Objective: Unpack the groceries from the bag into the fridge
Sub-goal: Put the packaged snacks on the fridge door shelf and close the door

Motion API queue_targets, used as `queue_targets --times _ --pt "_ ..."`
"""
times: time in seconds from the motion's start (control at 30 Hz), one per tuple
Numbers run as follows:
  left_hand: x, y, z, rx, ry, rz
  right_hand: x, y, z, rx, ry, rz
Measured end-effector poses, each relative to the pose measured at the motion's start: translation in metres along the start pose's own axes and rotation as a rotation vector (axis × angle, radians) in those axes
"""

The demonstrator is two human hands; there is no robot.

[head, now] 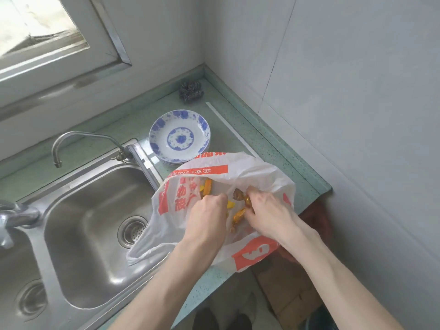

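Bag (238, 170) holds wrapped candies (238, 215); right hand (266, 210) pinches one, left hand (207, 217) curled, grip unclear.

Soft daylight enters from the window (40, 27) at upper left; edges bow, and the whole frame looks slightly blurred.

A white plastic bag (238, 172) with orange-red print lies open and crumpled, its mouth spread around both hands. Inside, gold-wrapped candies (238, 215) sit between the hands, brown ones just at the right hand's (266, 210) fingertips, yellow-orange pieces (206, 186) beyond the left hand (209, 215).
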State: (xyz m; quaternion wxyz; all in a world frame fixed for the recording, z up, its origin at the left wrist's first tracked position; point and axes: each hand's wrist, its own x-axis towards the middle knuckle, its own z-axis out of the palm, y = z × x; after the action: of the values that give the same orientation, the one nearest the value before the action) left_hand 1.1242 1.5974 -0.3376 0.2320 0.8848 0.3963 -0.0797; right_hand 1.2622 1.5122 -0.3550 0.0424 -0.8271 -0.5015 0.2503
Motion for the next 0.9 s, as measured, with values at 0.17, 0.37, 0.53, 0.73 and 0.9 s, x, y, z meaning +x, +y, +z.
queue_targets --times 0.17,0.37,0.53,0.73,0.9 --pt "-0.038 -0.013 0.002 -0.254 0.214 0.035 0.001 -0.008 0.012 -0.173 -0.098 -0.109" --pt "-0.059 -0.02 -0.008 -0.818 0.382 -0.137 0.004 -0.016 0.031 -0.328 -0.134 -0.133" --pt "-0.07 -0.021 -0.026 -1.418 0.254 -0.292 0.008 -0.018 0.048 -0.394 -0.143 -0.181" --pt "-0.07 -0.03 -0.032 -1.903 -0.032 -0.477 0.009 -0.019 0.053 -0.308 -0.057 -0.175" --pt "-0.069 -0.037 -0.037 -2.13 -0.271 -0.495 -0.007 -0.029 0.034 0.089 -0.095 -0.112"
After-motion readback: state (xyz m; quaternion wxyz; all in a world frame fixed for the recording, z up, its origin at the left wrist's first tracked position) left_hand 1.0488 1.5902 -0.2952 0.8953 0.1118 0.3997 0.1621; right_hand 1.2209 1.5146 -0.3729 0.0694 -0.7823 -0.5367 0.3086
